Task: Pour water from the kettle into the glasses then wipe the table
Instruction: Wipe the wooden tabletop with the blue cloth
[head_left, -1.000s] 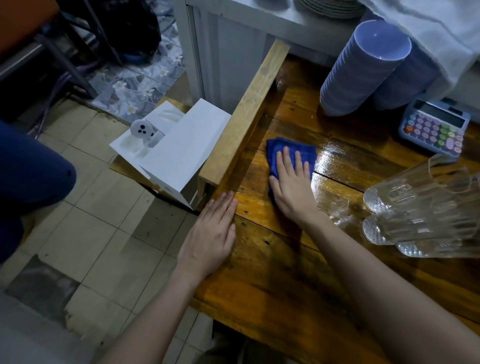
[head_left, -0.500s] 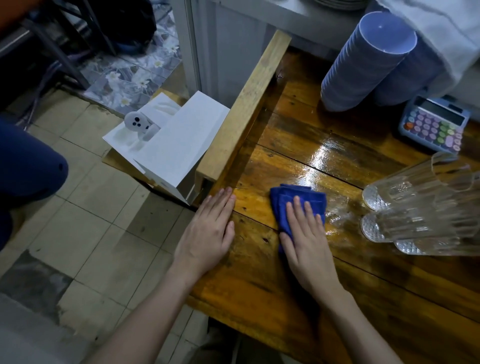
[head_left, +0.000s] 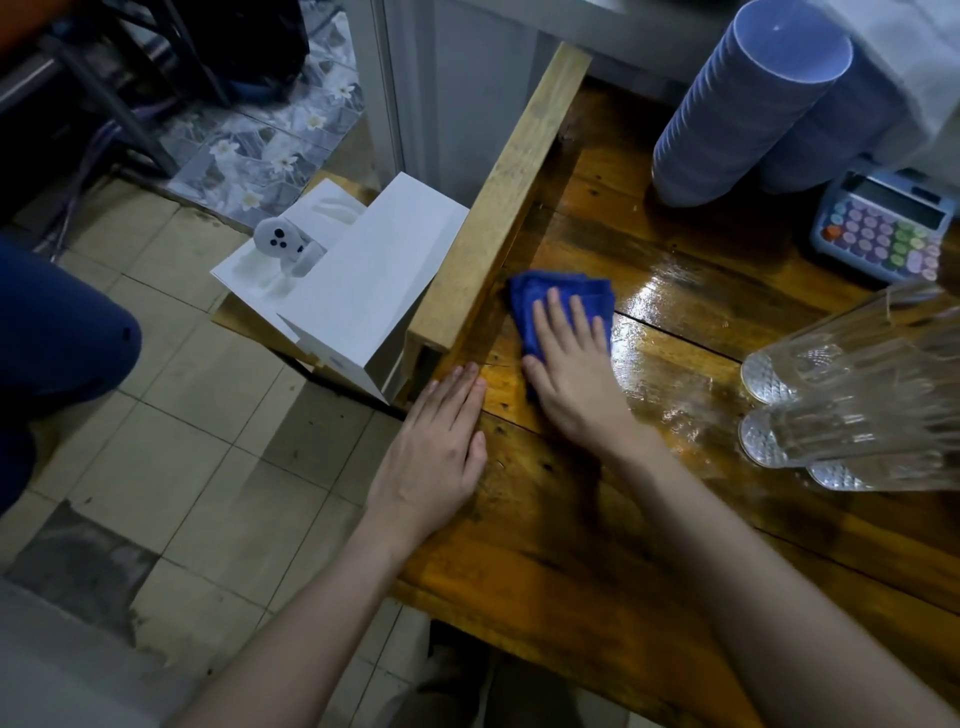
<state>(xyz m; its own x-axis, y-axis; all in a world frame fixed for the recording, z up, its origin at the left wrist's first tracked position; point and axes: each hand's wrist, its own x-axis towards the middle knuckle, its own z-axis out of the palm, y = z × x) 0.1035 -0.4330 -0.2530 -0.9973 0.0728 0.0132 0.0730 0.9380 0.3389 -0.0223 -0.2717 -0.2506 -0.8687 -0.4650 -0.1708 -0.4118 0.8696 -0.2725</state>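
Note:
My right hand (head_left: 576, 374) lies flat on a folded blue cloth (head_left: 535, 301), pressing it onto the wet wooden table (head_left: 597, 545) close to the raised wooden rail (head_left: 509, 192) at the left. My left hand (head_left: 436, 457) rests flat and empty on the table's left edge, fingers together. Three clear ribbed glasses (head_left: 852, 415) stand at the right edge of the view. A shiny wet patch (head_left: 675, 301) spreads between the cloth and the glasses. No kettle is in view.
Two stacks of blue cups (head_left: 743, 109) and a pastel calculator (head_left: 883, 223) sit at the back right. A white box (head_left: 363, 291) with a small white device stands on a stool left of the table. A person's blue-clad knee (head_left: 57, 332) is at far left, above tiled floor.
My right hand slid the blue cloth toward me half a second ago, and has now pushed it back away and left, up against the rail. My left hand stayed put.

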